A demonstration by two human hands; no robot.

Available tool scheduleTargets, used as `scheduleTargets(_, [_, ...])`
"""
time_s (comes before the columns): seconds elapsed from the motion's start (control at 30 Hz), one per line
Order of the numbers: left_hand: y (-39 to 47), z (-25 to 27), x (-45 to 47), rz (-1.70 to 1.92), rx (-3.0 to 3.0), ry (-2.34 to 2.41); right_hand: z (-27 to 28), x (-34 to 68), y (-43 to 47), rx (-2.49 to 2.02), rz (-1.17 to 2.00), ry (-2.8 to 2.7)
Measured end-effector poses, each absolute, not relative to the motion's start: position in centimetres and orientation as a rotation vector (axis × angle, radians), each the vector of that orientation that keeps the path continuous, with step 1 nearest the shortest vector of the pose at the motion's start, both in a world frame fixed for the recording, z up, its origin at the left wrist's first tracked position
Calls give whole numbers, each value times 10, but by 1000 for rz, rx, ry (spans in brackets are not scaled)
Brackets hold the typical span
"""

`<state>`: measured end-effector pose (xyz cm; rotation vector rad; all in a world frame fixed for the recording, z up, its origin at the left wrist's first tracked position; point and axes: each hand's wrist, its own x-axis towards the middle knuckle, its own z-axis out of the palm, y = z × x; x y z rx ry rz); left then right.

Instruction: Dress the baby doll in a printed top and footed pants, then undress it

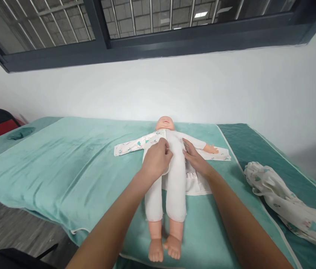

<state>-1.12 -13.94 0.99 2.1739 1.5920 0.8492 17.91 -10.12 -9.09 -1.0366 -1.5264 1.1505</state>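
Ref. dir.: 12 o'clock = toward wall (158, 87), 6 o'clock = toward operator. Doll (176, 162) lies face-up on the bed (76, 175), head at 12, feet at 6. A printed garment (198, 188) is spread partly under the doll: its 9 o'clock sleeve (129, 147) appears fitted over one arm, w/ no doll hand showing at the cuff; its 3 o'clock sleeve (223, 154) lies flat beneath the other arm, doll hand (211, 148) bare on top. Step in hand (judged): dressing, approx. half done, front panel being arranged over the chest. L hand (157, 157) is over the torso at 9 o'clock of its centreline; L grip: fingers curled, closed on the garment's front edge as far as visible, exact pinch pt. partly hidden. R hand (195, 156) sits at the torso's 3 o'clock side; R grip: not closed, fingers parted, resting against the doll's flank. Next move prob. calls for R hand to steady the doll while L hand lays the panel flat; then feed the bare arm into the loose sleeve, taking care not to snag fingers. Spare: printed cloth bundle (281, 198), approx. 4 o'clock of doll, untouched.
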Motion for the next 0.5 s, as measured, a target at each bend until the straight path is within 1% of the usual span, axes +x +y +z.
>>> scheduleTargets(0.1, [-139, 14, -4, 995, 2010, 1469, -92, 180, -100, -1016, 1168, -1514])
scheduleTargets(0.2, [-146, 13, -4, 1005, 1938, 1339, -92, 180, -100, -1010, 1196, -1493])
scheduleTargets(0.27, [-154, 8, -13, 1082, 1885, 1288, -91, 180, -100, -1020, 1199, -1486])
scheduleTargets(0.4, [-176, -13, -47, 1361, 1732, 1450, -91, 181, -101, -1041, 1208, -1480])
scheduleTargets(0.5, [-193, -35, -70, 1343, 1655, 1552, -92, 182, -101, -1025, 1211, -1476])
